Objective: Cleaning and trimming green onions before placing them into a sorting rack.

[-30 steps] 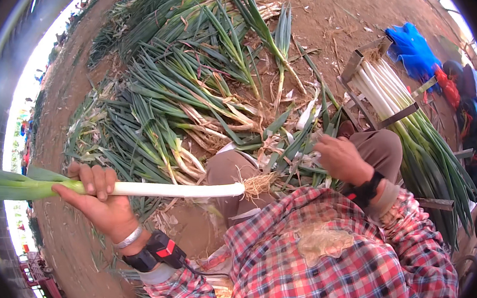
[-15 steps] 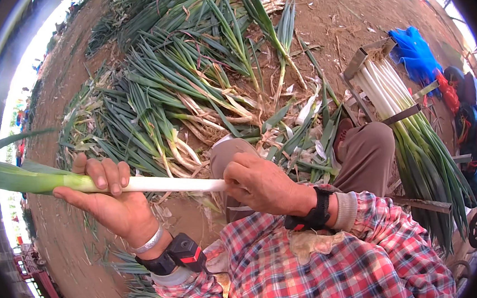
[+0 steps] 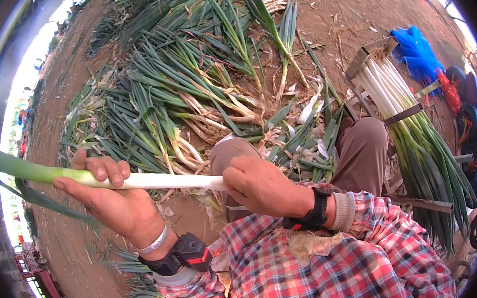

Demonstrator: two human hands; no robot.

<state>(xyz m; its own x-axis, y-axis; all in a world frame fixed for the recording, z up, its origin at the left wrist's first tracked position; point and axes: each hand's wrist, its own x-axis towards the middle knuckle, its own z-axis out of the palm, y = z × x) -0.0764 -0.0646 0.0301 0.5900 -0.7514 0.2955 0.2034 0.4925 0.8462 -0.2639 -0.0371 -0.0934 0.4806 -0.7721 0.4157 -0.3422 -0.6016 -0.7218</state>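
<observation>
1. Brown dirt ground (image 3: 324,22), strewn with pale scraps.
2. Green onion heap (image 3: 150,94) beyond the knees; dark leaves mostly to the left, dirty pale shanks to the right.
3. Red plaid shirt (image 3: 343,269) along the lower edge.
4. White-shanked bundle (image 3: 417,140) at the person's right, lying in a metal rack (image 3: 356,63).
5. Single green onion (image 3: 168,180), raised in front of the lap, leaves to the left, shank white and smooth.
6. Blue netting (image 3: 413,51) just beyond the rack.
7. Left hand (image 3: 125,205): palm turned up, fingers curled over the single onion where green meets white.
8. Right hand (image 3: 261,186): fist closed round the shank's other end; roots hidden.
9. Black wrist device (image 3: 192,252) on left wrist, just beside a silver bracelet (image 3: 155,242).
</observation>
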